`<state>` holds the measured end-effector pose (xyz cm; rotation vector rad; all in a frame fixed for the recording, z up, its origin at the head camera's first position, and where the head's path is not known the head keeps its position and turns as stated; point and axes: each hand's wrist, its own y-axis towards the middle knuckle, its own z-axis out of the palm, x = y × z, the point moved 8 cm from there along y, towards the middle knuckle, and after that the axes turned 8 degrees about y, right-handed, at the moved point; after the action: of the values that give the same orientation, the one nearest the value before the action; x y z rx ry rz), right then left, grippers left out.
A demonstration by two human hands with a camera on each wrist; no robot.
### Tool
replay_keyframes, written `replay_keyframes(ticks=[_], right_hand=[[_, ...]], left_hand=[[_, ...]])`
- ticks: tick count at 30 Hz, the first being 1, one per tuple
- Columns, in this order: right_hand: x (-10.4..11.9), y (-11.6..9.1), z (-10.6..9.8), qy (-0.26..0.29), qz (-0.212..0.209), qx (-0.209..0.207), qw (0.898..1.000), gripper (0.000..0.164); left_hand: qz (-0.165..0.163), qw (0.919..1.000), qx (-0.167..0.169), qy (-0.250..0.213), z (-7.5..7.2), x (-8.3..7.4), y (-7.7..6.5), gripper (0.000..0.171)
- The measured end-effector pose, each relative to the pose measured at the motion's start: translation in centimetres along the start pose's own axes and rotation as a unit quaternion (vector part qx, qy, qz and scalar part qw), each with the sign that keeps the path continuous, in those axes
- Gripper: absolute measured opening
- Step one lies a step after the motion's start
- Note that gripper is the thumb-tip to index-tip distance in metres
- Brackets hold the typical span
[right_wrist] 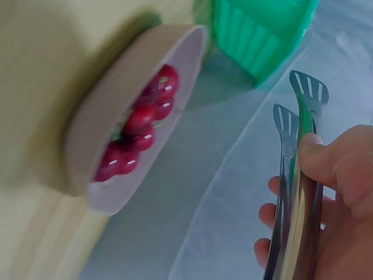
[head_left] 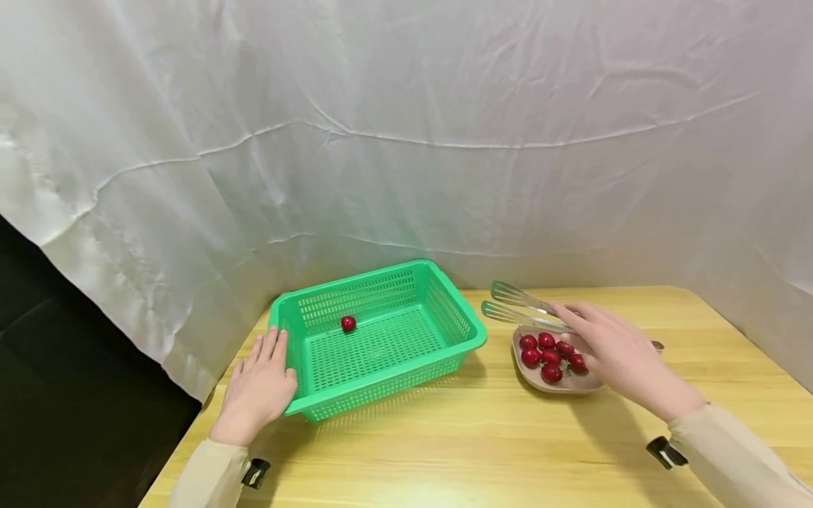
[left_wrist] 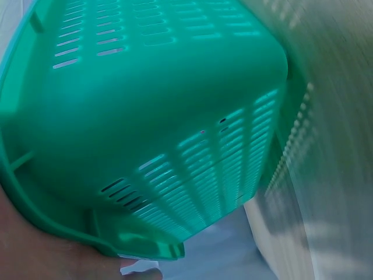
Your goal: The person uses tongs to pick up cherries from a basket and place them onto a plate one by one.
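My left hand (head_left: 259, 384) rests with straight fingers on the left rim of a green plastic basket (head_left: 394, 372). In the left wrist view part of that hand (left_wrist: 52, 259) shows against the outside of the rim. One dark red cherry (head_left: 348, 324) lies inside the basket, towards its back left. Metal tongs (right_wrist: 304, 198) with slotted tips are gripped in my right hand (head_left: 619, 353), thumb on one arm and fingers round the other. Their tips stand apart with nothing between them, pointing left. Below, a small pale bowl (head_left: 571, 387) holds several red cherries (head_left: 550, 358).
Basket and bowl stand on a light wooden table (head_left: 432, 451), with a gap between them. A white cloth (head_left: 406, 190) hangs behind the table and along its sides. A dark area (head_left: 76, 395) lies beyond the left edge.
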<state>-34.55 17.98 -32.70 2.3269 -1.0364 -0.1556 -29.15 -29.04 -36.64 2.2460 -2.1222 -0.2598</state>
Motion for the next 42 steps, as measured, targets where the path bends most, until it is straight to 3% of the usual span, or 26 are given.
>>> replay_keyframes(ticks=[13, 23, 42], right_hand=[[2.8, 4.7, 0.8, 0.013, -0.042, 0.006, 0.999, 0.063], [4.2, 8.2, 2.5, 0.029, -0.03, 0.053, 0.998, 0.06], [7.4, 13.8, 5.6, 0.047, -0.046, 0.081, 0.995, 0.059]], left_hand=[[0.002, 1.0, -0.004, 0.006, 0.0, -0.2, -0.1, 0.064], [-0.003, 1.0, -0.006, -0.003, 0.1, 0.0, -0.1, 0.063], [-0.003, 0.9999, -0.012, -0.008, 0.1, -0.2, 0.1, 0.063]])
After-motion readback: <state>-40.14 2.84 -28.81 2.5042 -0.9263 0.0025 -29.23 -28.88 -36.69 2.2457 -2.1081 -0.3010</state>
